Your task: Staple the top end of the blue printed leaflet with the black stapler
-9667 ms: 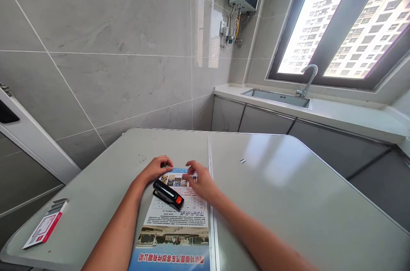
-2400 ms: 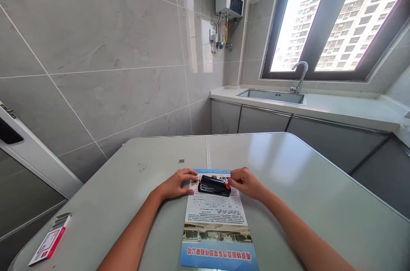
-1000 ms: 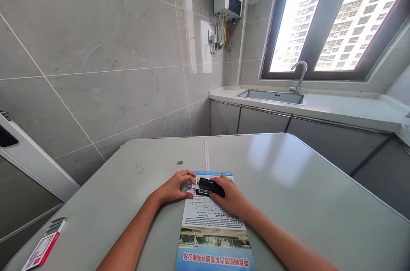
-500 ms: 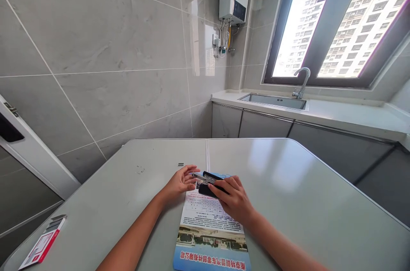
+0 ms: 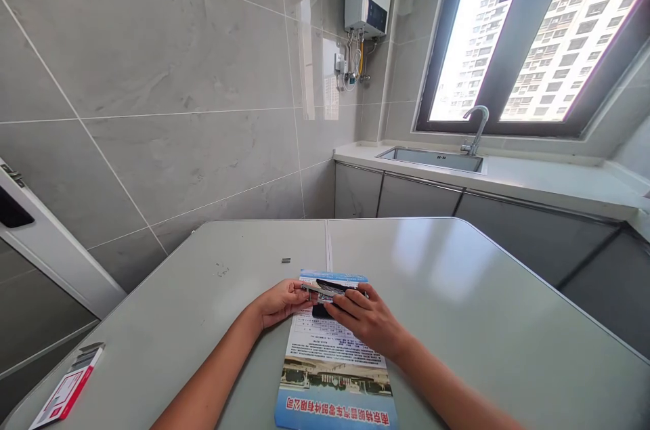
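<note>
A black stapler [image 5: 331, 286] with a bare metal rail is held above a printed sheet [image 5: 338, 349], its top cover lifted from the rail. My right hand [image 5: 373, 321] wraps the rear of the stapler from the right, with the fingers over its body. From the left, my left hand [image 5: 282, 301] pinches the front end of the metal rail between thumb and fingers. The fingers hide part of the rail and the black base below it. Whether anything small sits inside the rail, I cannot tell.
Beyond my left hand, short strips of staples [image 5: 286, 260] lie on the pale table [image 5: 457, 321]. Small dark bits [image 5: 222, 270] are scattered farther left. A red and white packet [image 5: 68, 386] rests near the left edge. A counter with a sink [image 5: 431, 158] stands behind.
My left hand has moved slightly down and right, and its fingers have closed on the stapler's front end. The stapler has tipped flatter and sits a little lower.
</note>
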The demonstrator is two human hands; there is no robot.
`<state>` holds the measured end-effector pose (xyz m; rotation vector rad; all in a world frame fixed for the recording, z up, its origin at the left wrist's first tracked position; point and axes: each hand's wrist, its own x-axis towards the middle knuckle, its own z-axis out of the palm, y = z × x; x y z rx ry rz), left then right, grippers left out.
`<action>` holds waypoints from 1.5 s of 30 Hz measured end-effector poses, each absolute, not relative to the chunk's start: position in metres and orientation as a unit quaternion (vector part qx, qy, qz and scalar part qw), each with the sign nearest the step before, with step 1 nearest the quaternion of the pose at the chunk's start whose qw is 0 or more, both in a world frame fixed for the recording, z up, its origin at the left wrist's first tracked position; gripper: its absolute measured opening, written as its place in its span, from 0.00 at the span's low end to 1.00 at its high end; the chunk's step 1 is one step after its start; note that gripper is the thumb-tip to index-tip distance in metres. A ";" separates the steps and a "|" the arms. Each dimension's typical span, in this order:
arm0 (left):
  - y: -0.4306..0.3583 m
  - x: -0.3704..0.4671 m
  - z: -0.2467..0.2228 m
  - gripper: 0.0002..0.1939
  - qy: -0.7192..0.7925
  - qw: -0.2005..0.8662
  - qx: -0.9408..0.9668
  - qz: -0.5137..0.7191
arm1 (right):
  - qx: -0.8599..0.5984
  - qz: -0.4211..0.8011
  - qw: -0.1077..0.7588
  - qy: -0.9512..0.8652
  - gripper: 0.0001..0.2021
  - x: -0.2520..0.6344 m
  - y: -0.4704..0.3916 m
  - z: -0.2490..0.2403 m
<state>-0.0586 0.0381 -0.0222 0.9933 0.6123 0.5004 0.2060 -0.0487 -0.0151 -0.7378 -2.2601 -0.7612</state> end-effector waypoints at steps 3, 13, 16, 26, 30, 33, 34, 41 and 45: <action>0.038 -0.060 -0.019 0.20 0.290 0.802 0.465 0.236 | -0.320 -0.253 0.347 -0.844 0.17 0.209 -0.045 -0.019; 0.050 -0.063 -0.021 0.20 0.341 0.729 0.449 0.388 | -0.479 0.126 0.463 -0.736 0.14 0.212 -0.042 -0.024; 0.049 -0.062 -0.022 0.23 0.344 0.691 0.487 0.410 | -0.466 0.194 0.426 -0.751 0.17 0.210 -0.044 -0.025; 0.045 -0.055 -0.025 0.19 0.327 0.602 0.575 0.447 | -0.393 0.245 0.333 -0.822 0.16 0.204 -0.049 -0.019; 0.042 -0.054 -0.023 0.17 0.326 0.531 0.647 0.439 | -0.339 0.240 0.372 -0.830 0.26 0.204 -0.050 -0.013; 0.038 -0.052 -0.020 0.15 0.305 0.481 0.708 0.417 | -0.319 0.226 0.370 -0.843 0.32 0.203 -0.053 -0.009; 0.037 -0.051 -0.018 0.15 0.294 0.473 0.721 0.412 | -0.316 0.224 0.366 -0.846 0.33 0.202 -0.054 -0.008; 0.031 -0.047 -0.014 0.11 0.270 0.449 0.754 0.397 | -0.315 0.225 0.351 -0.852 0.34 0.200 -0.052 -0.009; 0.028 -0.045 -0.014 0.15 0.317 0.436 0.727 0.425 | -0.328 0.212 0.335 -0.858 0.33 0.201 -0.052 -0.006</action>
